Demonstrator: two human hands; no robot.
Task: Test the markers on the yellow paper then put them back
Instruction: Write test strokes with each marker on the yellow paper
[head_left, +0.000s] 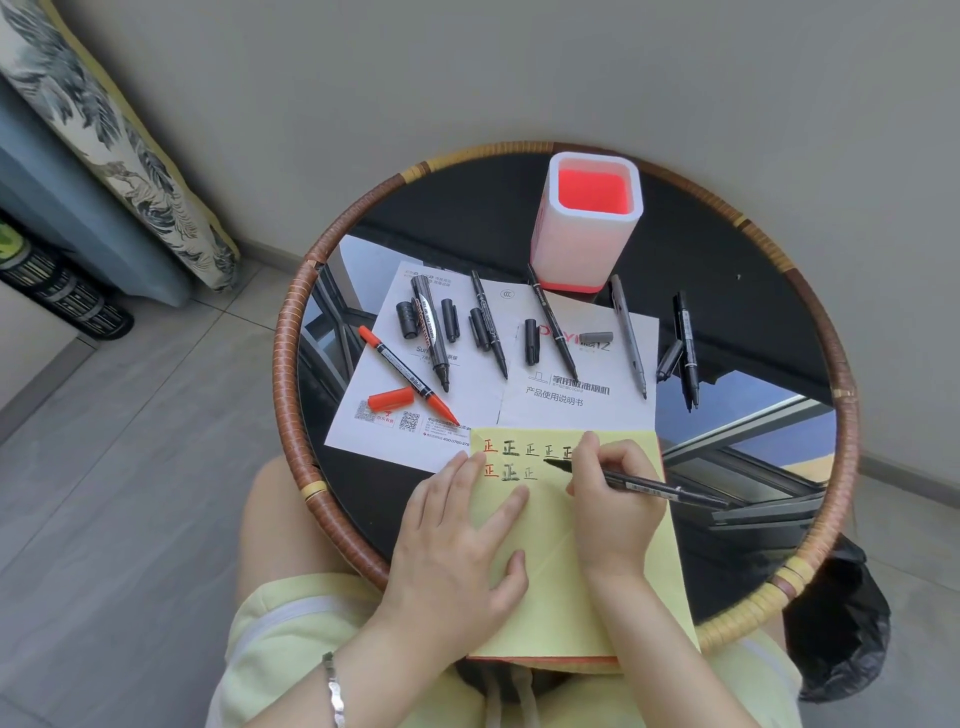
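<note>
A yellow paper pad (587, 587) lies at the table's near edge, with two rows of written marks along its top. My left hand (457, 551) presses flat on its left part. My right hand (613, 499) grips a black marker (660, 487) whose tip touches the paper beside the marks. Several uncapped markers lie on white sheets (483, 410) behind the pad: a red marker (408, 382) with its red cap (390, 399), a thick black marker (430, 332), thin black ones, and a grey marker (628, 338). Loose black caps lie among them.
A white pen holder (587, 249) with a red inside stands at the back of the round black glass table (727, 291), which has a woven rim. A black bag (836, 623) sits on the floor at right. A curtain hangs at left.
</note>
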